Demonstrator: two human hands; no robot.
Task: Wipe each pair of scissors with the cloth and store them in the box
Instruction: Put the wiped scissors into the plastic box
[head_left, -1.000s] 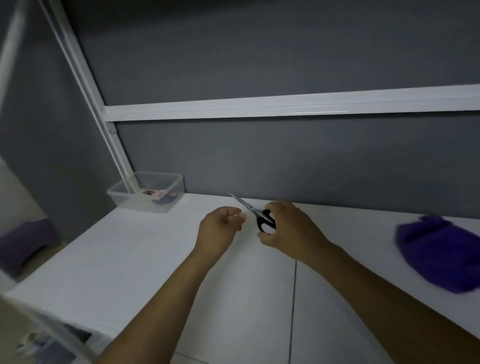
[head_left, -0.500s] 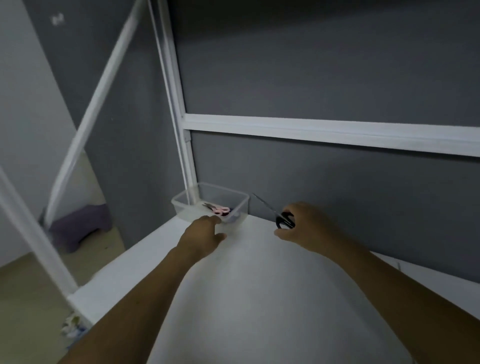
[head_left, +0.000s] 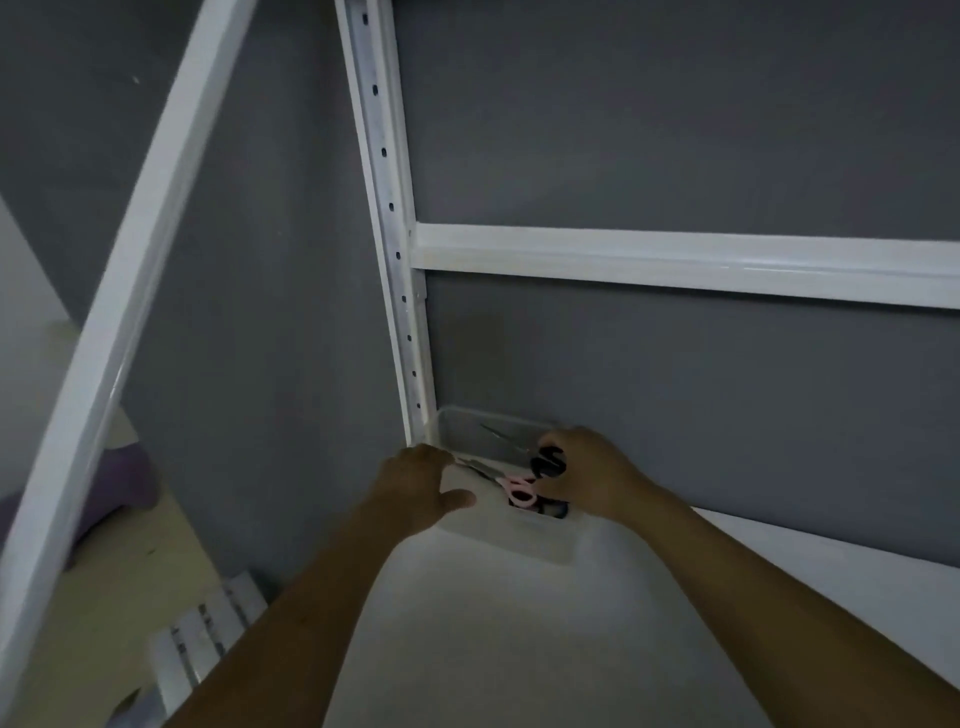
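A clear plastic box stands at the table's far left corner, against the grey wall. My right hand holds black-handled scissors over the box, blades pointing left toward the back wall. Pink-handled scissors lie inside the box. My left hand rests on the box's left rim, fingers curled over it. The cloth is out of view.
The white table runs from the box toward me. A white perforated upright post rises just behind the box, with a white crossbar to its right. Past the table's left edge a purple thing lies on the floor.
Both hands travelled left to the box. My right hand carried the black scissors over its opening, and my left hand went from the tabletop to the box rim. The view swung left, losing the cloth.
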